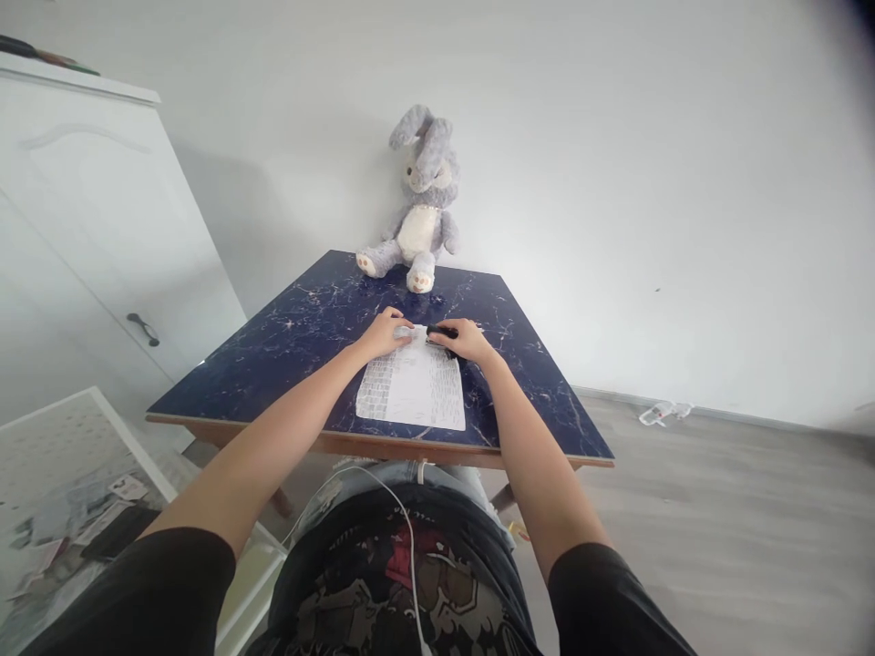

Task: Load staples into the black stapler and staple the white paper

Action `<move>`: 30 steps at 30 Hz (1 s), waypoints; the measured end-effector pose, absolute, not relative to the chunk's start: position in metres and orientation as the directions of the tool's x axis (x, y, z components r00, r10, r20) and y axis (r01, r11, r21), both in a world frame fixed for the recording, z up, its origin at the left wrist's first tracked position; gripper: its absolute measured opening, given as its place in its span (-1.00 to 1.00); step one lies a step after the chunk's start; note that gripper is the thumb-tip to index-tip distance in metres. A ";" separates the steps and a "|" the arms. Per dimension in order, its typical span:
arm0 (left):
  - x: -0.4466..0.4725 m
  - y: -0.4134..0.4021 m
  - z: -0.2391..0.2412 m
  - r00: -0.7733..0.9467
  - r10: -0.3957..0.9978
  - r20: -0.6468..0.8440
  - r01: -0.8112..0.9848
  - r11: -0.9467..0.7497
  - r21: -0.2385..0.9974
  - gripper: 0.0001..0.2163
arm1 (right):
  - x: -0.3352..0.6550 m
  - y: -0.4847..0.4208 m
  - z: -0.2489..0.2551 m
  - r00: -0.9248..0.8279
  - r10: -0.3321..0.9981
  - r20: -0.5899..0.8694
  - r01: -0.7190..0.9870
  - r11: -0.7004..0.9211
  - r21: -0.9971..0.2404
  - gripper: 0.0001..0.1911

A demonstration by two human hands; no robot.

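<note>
A printed sheet of paper lies on the dark blue marbled table in front of me. My left hand is at the sheet's far left corner, its fingers bent over the paper's edge. In my right hand is a black stapler, its front reaching over the far right part of the sheet. My fingers and thumb wrap round the stapler and hide part of it. Whether there is one sheet or a thin stack I cannot tell.
A grey plush rabbit sits at the table's far edge against the white wall. On the left stand a white cabinet and a low white-framed unit with cluttered items. A white cable hangs down my front. Clear plastic lies on the floor.
</note>
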State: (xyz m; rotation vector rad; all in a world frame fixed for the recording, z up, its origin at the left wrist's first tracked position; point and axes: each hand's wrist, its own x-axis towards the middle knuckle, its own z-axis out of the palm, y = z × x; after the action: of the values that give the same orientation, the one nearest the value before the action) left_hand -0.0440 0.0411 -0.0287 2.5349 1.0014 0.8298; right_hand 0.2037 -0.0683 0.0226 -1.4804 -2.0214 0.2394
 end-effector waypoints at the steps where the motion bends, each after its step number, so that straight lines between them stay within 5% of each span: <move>1: -0.043 0.040 -0.029 0.586 0.695 0.417 0.522 -0.718 0.461 -0.71 | 0.196 -0.069 0.025 -0.125 0.900 0.417 0.823 0.329 -0.464 -0.58; 5: -0.041 0.038 -0.029 0.569 0.704 0.425 0.511 -0.708 0.488 -0.72 | 0.156 -0.066 0.024 -0.026 0.864 0.504 0.923 0.215 -0.320 -0.46; 9: -0.042 0.039 -0.029 0.508 0.739 0.443 0.547 -0.674 0.496 -0.67 | 0.128 -0.057 0.013 -0.190 0.945 0.266 0.974 0.215 -0.071 -0.63; 13: -0.045 0.041 -0.029 0.407 0.809 0.424 0.656 -0.582 0.481 -0.61 | 0.123 -0.054 0.011 -0.248 0.958 0.142 0.969 0.247 0.023 -0.61; 21: -0.049 0.047 -0.027 0.453 0.796 0.403 0.681 -0.600 0.420 -0.74 | 0.154 -0.071 0.032 -0.270 0.932 0.242 0.955 0.291 -0.055 -0.49; 24: -0.049 0.045 -0.025 0.443 0.808 0.387 0.696 -0.583 0.419 -0.74 | 0.178 -0.081 0.036 -0.330 0.928 0.171 0.922 0.355 -0.152 -0.57; 30: -0.047 0.036 -0.019 0.437 0.845 0.310 0.746 -0.532 0.399 -0.70 | 0.220 -0.100 0.037 -0.286 0.944 0.162 0.939 0.311 -0.151 -0.76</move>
State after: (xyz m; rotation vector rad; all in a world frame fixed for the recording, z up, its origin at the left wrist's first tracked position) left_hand -0.0474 0.0357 -0.0188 2.4847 1.3960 0.7129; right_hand 0.2202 -0.1002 0.0373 -1.7245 -2.3557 0.0380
